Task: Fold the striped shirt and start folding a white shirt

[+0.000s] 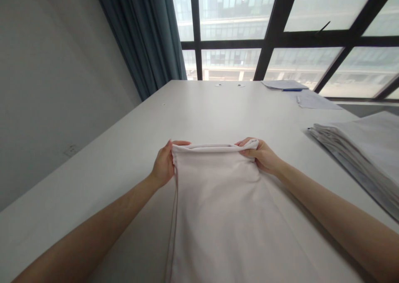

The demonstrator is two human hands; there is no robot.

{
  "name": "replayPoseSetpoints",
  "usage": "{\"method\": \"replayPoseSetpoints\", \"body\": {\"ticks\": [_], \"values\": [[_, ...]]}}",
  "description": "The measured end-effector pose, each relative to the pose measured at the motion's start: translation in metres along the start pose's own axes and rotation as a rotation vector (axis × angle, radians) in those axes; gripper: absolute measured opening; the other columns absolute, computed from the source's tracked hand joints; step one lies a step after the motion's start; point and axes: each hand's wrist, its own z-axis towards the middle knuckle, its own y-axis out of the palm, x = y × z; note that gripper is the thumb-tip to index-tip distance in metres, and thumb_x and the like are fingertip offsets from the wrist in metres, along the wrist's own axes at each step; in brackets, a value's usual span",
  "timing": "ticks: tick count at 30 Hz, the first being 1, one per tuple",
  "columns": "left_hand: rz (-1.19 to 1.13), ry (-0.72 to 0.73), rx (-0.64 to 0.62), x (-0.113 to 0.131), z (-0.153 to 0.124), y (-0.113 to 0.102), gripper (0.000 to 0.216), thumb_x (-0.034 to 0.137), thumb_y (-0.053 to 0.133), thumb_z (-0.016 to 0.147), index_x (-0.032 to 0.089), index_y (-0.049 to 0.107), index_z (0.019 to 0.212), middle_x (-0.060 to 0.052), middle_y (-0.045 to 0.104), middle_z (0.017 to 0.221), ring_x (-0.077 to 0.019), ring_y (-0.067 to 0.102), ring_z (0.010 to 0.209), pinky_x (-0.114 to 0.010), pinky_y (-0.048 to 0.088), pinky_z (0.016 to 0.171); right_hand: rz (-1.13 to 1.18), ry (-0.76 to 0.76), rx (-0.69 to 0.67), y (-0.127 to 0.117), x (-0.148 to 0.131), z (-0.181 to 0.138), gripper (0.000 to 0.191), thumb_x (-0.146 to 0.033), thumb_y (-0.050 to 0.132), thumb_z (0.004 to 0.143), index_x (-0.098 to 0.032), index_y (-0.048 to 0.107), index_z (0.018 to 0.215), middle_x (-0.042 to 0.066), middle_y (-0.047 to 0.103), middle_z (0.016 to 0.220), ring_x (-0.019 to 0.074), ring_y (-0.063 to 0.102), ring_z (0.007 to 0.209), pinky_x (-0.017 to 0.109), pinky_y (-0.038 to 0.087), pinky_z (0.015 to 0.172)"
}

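Observation:
A pale pinkish-white cloth, folded in layers, stretches from the middle of the white table down past the bottom of the view. At its far left corner my left hand grips the edge, with some fingers tucked behind the fabric. My right hand pinches the far right corner, thumb on top, where the edge is rolled over. Between both hands the far edge is held taut and looks slightly raised. The cloth's near end lies out of view.
A stack of folded whitish cloths lies at the right. Papers and a blue pen rest at the table's far right. A dark blue curtain hangs beside the window, and a grey wall runs along the left.

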Motion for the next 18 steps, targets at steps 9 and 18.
{"method": "replayPoseSetpoints", "body": {"ticks": [9,18], "values": [[0.153,0.209,0.089,-0.012,0.006,-0.006,0.034,0.05,0.074,0.072,0.02,0.071,0.087,-0.001,0.068,0.076,-0.0121,0.059,0.062,-0.02,0.044,0.054,0.079,0.072,0.082,0.005,-0.003,0.0,0.039,-0.046,0.077,0.067,-0.025,0.068,0.099,0.003,0.072,0.089,0.0223,0.066,0.082,0.033,0.051,0.073],[0.355,0.292,0.135,-0.025,0.016,-0.02,0.026,0.042,0.068,0.08,0.017,0.065,0.076,0.003,0.055,0.067,-0.0109,0.049,0.064,-0.019,0.038,0.059,-0.023,-0.022,0.274,0.007,-0.003,0.005,0.039,-0.057,0.073,0.067,-0.022,0.069,0.083,0.002,0.068,0.069,0.0199,0.06,0.066,0.03,0.048,0.058]]}}
